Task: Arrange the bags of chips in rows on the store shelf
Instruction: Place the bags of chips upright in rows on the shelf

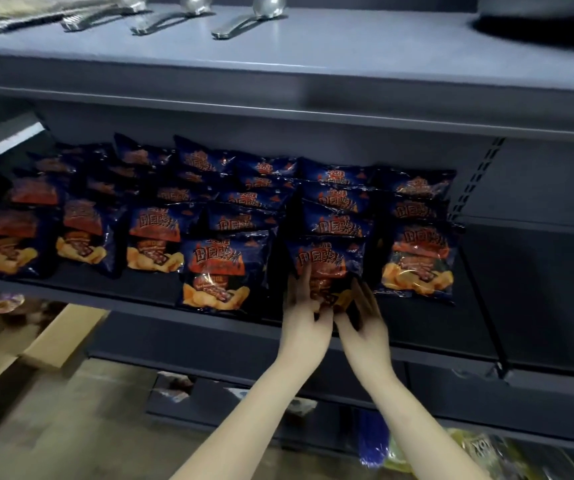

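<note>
Head view: both forearms rise from the bottom of the frame, the left from lower centre and the right from lower right, and converge just right of centre. The left hand (304, 313) stands upright with its fingers laid along the lower left edge of a bag of chips (327, 263) and its thumb across the front, pinching that side. The right hand (365, 323) tilts inward, fingers spread and slightly bent, with its tips gripping the bag's lower right corner.

The bag stands tilted back at the front of its row on the dark shelf (417, 327), in the middle of the frame. The other bags (221, 268) lie in rows running front to back, overlapping, from the left edge to right of centre. At the top, an upper shelf (347, 46) carries metal ladles (244, 20). A cardboard box (60, 337) sits open at lower left.
</note>
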`<act>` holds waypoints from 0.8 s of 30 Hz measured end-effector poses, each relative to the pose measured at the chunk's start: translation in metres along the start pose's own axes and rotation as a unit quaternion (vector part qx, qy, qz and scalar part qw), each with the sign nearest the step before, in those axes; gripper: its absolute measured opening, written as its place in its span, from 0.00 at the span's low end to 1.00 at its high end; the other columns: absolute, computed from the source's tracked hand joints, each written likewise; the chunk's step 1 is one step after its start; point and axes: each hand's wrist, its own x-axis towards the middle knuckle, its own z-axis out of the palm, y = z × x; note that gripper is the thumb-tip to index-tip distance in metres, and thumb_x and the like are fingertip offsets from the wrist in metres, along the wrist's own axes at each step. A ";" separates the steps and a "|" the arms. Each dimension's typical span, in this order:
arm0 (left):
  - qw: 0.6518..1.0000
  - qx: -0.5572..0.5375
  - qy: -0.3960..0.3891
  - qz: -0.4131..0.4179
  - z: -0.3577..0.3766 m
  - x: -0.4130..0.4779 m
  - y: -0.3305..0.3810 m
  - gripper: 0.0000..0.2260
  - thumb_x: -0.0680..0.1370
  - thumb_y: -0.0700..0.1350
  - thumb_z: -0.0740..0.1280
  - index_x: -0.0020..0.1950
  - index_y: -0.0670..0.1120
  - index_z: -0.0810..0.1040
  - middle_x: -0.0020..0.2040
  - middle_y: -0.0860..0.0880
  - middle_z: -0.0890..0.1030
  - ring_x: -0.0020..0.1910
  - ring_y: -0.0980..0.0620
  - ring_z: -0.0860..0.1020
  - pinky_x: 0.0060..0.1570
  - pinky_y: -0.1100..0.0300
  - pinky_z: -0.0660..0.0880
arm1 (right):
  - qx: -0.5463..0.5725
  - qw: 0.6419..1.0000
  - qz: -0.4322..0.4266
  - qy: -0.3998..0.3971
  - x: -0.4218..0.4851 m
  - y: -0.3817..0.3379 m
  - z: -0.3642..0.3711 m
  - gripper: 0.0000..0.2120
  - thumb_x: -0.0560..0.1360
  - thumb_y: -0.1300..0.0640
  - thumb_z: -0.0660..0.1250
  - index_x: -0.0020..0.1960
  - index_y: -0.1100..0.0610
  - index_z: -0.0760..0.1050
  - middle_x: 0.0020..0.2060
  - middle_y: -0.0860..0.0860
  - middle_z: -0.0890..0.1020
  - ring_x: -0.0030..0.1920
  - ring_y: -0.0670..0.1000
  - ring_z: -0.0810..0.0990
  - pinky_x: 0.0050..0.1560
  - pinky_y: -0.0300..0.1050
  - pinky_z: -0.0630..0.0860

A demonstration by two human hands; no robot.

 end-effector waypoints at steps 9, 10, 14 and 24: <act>0.998 -0.045 0.030 -0.038 0.000 0.000 -0.004 0.32 0.76 0.34 0.61 0.75 0.56 0.53 0.69 0.51 0.70 0.62 0.51 0.73 0.61 0.54 0.72 | -0.007 1.000 0.022 -0.021 0.002 0.003 0.002 0.27 0.76 0.61 0.63 0.73 0.52 0.61 0.74 0.48 0.59 0.69 0.38 0.55 0.58 0.18 0.54; 0.997 -0.050 0.033 -0.044 0.000 0.001 -0.003 0.32 0.76 0.34 0.61 0.75 0.56 0.54 0.68 0.51 0.71 0.62 0.51 0.74 0.60 0.55 0.73 | -0.006 1.000 0.023 -0.021 0.002 0.004 0.003 0.27 0.76 0.61 0.63 0.73 0.52 0.61 0.74 0.48 0.59 0.69 0.38 0.55 0.56 0.16 0.54; 0.996 -0.062 0.054 -0.043 0.004 -0.001 -0.006 0.32 0.76 0.34 0.62 0.73 0.59 0.55 0.67 0.53 0.71 0.61 0.52 0.74 0.56 0.61 0.72 | -0.017 1.000 0.017 -0.017 0.001 0.007 0.004 0.27 0.76 0.63 0.63 0.73 0.51 0.62 0.74 0.48 0.60 0.73 0.42 0.57 0.59 0.20 0.54; 0.979 -0.048 0.125 0.152 0.014 -0.009 0.023 0.30 0.73 0.36 0.58 0.71 0.60 0.58 0.77 0.50 0.54 0.75 0.60 0.52 0.69 0.72 0.53 | 0.002 0.992 -0.047 0.115 0.014 -0.004 -0.057 0.24 0.74 0.69 0.62 0.65 0.51 0.71 0.66 0.48 0.72 0.68 0.45 0.68 0.64 0.31 0.64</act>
